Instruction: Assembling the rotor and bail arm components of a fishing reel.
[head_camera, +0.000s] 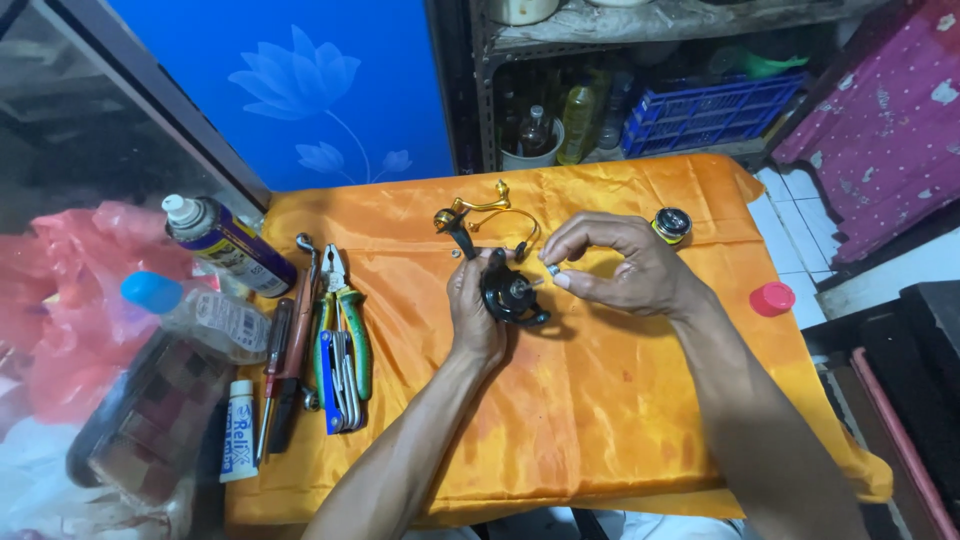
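Our left hand (473, 312) grips the black reel body (508, 292) over the orange-covered table (600, 420). Our right hand (620, 265) has its fingers (572, 238) pinching a small silver part (552, 269) beside it.

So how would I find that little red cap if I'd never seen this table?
Start at the table with the orange cloth and go to its right edge, past the right hand. The red cap lies there alone, half over the edge. It is round, flat and plain red, unlike the black and yellow spool further back.
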